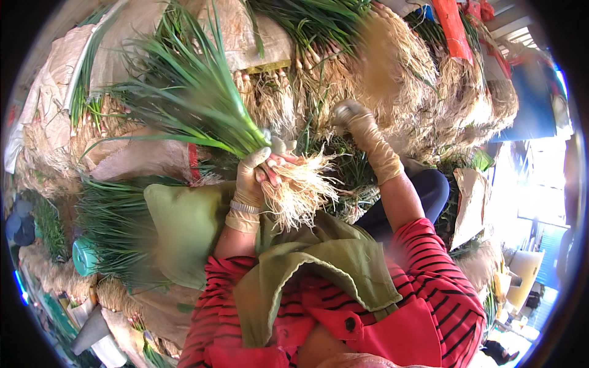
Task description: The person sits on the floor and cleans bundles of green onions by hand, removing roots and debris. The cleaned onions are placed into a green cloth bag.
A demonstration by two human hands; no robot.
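My left hand (252,177) wears a pale rubber glove, with a metal watch band over its cuff. It grips a bunch of green garlic (248,131) just above the pinkish bulbs. The long leaves fan out to the upper left, and a thick tuft of pale roots (299,191) hangs to the right above my lap. My right hand (352,115), in a similar glove, is stretched forward at the front of a rooted heap of green garlic (382,87). Motion blurs its fingers, so whether they hold a stalk cannot be told.
Burlap sacking (253,39) covers part of the stacked plants ahead. More leafy bunches (119,216) lie at my left, by a turquoise container (85,256). An olive apron (317,239) covers my lap. Red plastic (453,30) hangs over the heap at the upper right.
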